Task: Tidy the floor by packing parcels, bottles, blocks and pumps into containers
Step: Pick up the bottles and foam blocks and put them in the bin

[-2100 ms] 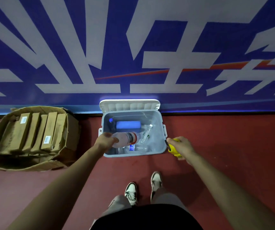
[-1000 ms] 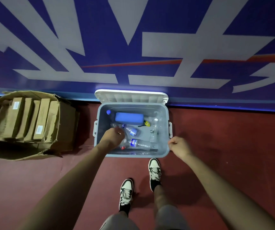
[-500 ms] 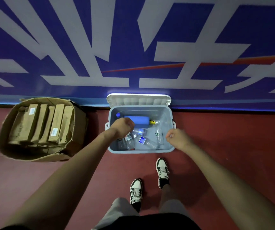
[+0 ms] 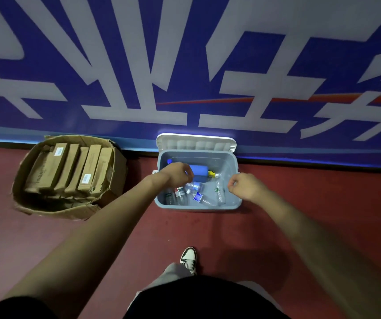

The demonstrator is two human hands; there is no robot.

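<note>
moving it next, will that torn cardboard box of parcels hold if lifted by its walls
Probably not: the cardboard box has torn, slumped walls that may flex or rip. Filled with parcels, it is likely heavy; lifting from underneath seems safer.

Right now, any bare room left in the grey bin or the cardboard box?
Grey bin: bare floor rear right, between blue block and right wall. Bottles crowd its front left. Parcels fill the cardboard box side to side.

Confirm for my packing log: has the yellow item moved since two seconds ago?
Yes. The yellow item went from right of the grey bin into it, beside the blue block.
</note>
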